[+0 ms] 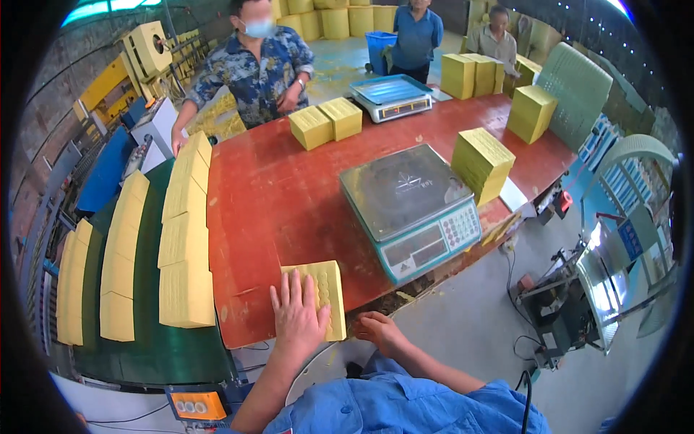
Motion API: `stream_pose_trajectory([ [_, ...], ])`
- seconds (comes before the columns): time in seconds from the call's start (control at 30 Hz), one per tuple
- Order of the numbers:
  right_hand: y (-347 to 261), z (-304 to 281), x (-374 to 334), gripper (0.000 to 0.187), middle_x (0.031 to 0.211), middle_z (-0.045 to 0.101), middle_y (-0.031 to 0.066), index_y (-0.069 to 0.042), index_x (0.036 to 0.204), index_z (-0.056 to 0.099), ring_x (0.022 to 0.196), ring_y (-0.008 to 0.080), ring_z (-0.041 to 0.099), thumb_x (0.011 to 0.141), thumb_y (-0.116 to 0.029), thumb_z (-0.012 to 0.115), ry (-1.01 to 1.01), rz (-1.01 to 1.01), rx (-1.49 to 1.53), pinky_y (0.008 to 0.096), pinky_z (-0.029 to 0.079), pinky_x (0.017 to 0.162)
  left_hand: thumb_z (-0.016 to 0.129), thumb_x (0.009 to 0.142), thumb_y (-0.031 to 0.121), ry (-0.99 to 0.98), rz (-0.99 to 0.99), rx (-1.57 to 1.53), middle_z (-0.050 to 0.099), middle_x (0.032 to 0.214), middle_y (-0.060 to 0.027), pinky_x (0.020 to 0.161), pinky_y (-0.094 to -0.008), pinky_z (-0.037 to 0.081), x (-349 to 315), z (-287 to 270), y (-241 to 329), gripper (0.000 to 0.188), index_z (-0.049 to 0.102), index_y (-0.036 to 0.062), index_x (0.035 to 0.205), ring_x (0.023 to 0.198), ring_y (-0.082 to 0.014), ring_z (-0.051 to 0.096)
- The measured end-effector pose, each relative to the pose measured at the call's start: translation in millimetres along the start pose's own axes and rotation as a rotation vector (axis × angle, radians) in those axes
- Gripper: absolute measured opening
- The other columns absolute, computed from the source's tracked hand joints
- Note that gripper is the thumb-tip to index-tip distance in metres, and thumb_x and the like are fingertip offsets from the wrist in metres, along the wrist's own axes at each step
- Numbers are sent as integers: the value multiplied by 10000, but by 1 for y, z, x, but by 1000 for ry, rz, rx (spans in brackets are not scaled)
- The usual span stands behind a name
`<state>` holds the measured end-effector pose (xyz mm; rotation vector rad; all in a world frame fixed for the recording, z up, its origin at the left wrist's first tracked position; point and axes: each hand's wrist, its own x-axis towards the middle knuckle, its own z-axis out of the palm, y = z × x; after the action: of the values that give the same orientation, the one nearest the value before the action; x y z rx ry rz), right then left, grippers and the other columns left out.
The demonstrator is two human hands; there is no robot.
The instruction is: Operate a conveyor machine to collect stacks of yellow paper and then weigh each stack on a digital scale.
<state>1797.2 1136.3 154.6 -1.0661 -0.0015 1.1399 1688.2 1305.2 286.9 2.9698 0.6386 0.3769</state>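
My left hand (298, 311) lies flat on a block of yellow paper sheets (330, 300) at the near edge of the red table (267, 210). Its fingers are stretched out and slightly apart on the top sheet, which carries a row of rounded embossed marks. Just right of the block, by the table edge, is my right hand (377, 330). Its fingers are loosely curled in, its palm is hidden, and nothing shows in it. Beyond both hands stands a scale (407, 192) with a bare grey metal plate and a keypad.
Rows of yellow paper blocks (185, 239) stand on a green conveyor (155, 354) at left. More blocks (483, 163) stand behind the scale. A second scale (390, 98) sits farther off. A co-worker (260, 65) reaches toward the conveyor. A green chair (643, 210) is at right.
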Motion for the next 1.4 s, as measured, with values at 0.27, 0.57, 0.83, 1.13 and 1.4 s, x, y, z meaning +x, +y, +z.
stream_pose_trajectory([
  [0.27,32,5,34,328,1085,684,75,-49,1168,624,1016,203,649,1005,-315,523,-240,197,212,381,516,914,606,903,341,-37,49,-81,305,1520,-303,1170,-572,217,-16,6,1,715,377,-70,1442,1430,-461,253],
  [0.57,-21,18,-28,240,1021,693,49,-43,1104,643,936,162,659,976,-240,590,-258,127,140,328,519,842,529,970,281,75,-192,-406,334,1510,-298,1162,-494,272,-60,-18,19,613,372,-72,1446,1415,-451,310],
  [0.83,-169,10,-78,374,999,661,109,55,1072,620,921,158,614,1016,-300,518,-351,-380,45,284,475,811,403,1030,428,204,-221,-1332,319,1538,-213,1180,-416,233,-13,-36,79,702,220,-30,1530,1436,-323,303],
  [1.13,-298,-36,-54,107,1015,590,119,18,983,610,904,192,566,878,38,600,79,-1093,-726,301,459,805,466,1054,295,169,-213,-1971,448,1460,-76,1065,-354,422,120,80,161,552,303,52,1522,1286,-184,485],
  [1.4,-398,-30,37,352,1260,569,191,-35,1218,627,1169,369,541,874,8,565,1,-1314,-1199,438,437,1005,507,1025,305,314,-413,-2515,572,1317,-84,975,-401,520,255,76,195,439,460,73,1395,1180,-215,589],
])
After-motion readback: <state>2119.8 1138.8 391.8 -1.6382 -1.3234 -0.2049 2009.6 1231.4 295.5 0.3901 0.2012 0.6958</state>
